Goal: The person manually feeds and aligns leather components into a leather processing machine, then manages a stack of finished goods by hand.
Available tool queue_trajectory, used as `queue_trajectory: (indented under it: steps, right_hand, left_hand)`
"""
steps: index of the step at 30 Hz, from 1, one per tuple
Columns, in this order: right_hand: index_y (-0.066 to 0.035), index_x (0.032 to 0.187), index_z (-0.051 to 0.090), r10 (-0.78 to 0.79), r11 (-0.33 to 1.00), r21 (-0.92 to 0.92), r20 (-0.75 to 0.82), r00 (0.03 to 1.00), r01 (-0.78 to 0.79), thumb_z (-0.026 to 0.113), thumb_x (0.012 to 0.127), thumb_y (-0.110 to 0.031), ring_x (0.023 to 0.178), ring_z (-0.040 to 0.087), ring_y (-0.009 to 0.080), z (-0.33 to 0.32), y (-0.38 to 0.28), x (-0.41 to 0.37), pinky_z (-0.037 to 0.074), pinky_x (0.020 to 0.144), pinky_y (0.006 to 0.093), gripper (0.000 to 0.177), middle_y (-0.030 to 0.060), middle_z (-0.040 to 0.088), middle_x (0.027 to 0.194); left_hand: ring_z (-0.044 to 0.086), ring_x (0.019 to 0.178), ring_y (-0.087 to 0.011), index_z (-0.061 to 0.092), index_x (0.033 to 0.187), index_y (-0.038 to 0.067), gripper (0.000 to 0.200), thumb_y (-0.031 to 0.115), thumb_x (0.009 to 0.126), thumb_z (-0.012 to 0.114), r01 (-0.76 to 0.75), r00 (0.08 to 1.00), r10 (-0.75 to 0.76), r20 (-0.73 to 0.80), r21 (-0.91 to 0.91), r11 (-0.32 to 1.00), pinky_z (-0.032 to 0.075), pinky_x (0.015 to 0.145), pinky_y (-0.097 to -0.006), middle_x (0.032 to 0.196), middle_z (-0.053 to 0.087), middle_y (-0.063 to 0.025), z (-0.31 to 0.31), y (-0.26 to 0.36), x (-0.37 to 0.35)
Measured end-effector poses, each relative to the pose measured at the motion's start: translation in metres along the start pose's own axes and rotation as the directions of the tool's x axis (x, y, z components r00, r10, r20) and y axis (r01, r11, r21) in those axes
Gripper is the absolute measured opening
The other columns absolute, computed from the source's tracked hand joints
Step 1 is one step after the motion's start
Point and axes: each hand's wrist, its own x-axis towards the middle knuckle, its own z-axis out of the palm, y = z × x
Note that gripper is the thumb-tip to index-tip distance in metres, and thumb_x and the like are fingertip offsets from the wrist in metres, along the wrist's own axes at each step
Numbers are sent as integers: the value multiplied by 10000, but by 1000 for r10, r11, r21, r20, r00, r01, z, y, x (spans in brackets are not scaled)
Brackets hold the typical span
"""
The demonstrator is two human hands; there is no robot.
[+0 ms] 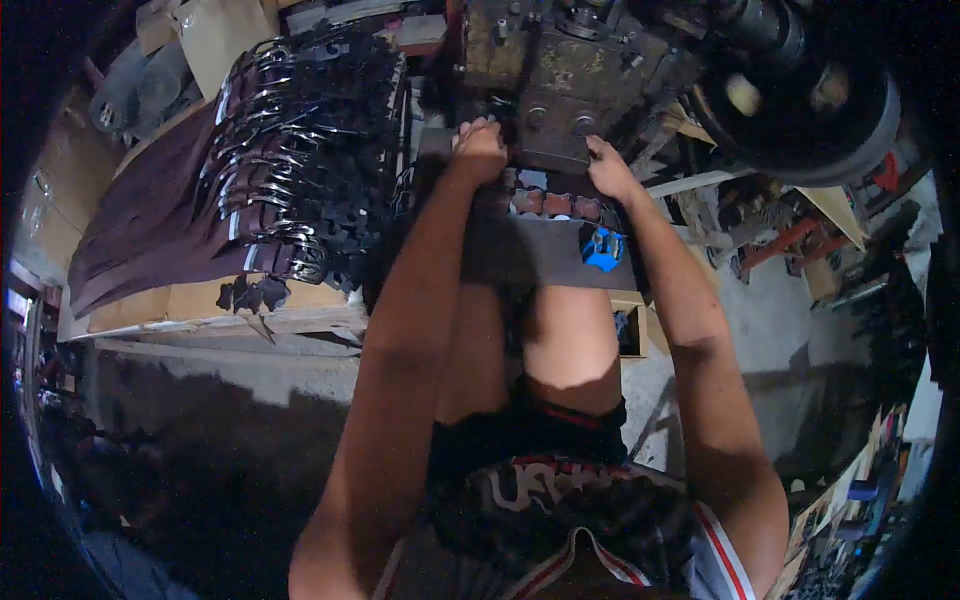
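My left hand (480, 148) is curled closed at the left side of a heavy metal machine (565, 95); whatever its fingers hold is hidden. On the other side, my right hand (608, 172) has bent fingers near the lower right edge of the machine's block, and I cannot make out what is in them. Between my wrists lies a row of reddish-brown pieces with scalloped edges (556, 204). Below them a dark flat board (520, 250) spans above my knees. A bright blue object with metal parts (603, 248) rests at the board's right side.
To the left, many shiny metal tools (280, 150) lie in a row on a dark cloth (150, 220) over a wooden-edged table (200, 303). Dark cut-out pieces (252, 293) hang at its front edge. A large round wheel (800, 110) stands at upper right.
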Motion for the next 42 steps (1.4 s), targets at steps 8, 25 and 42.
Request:
queue_trajectory:
  steps: [8,25,42]
  right_hand:
    - [23,1120,619,-13,997,73,-70,997,19,569,880,-158,1079,557,347,9,14,-6,406,993,382,305,186,621,1124]
    - [14,1191,608,280,943,202,-50,959,-265,606,915,-367,1185,544,298,-26,-35,-16,409,1002,355,470,195,606,1209]
    - [7,895,611,16,998,52,50,999,-19,609,932,-221,800,546,130,-101,-57,-32,458,776,308,231,45,615,795]
  left_hand:
    - [537,1106,-351,680,1065,128,310,328,854,571,8,1000,-8,-2,-14,1000,414,974,-466,1109,607,-128,-11,7,-12]
    - [575,1101,-364,644,1137,10,449,389,908,567,-79,948,36,-317,-122,989,449,936,-453,1168,619,-193,-54,3,-35]
    - [422,1305,-385,521,1337,141,483,52,862,497,-494,865,500,44,-106,863,355,1071,-496,1426,417,-229,-53,-42,-99]
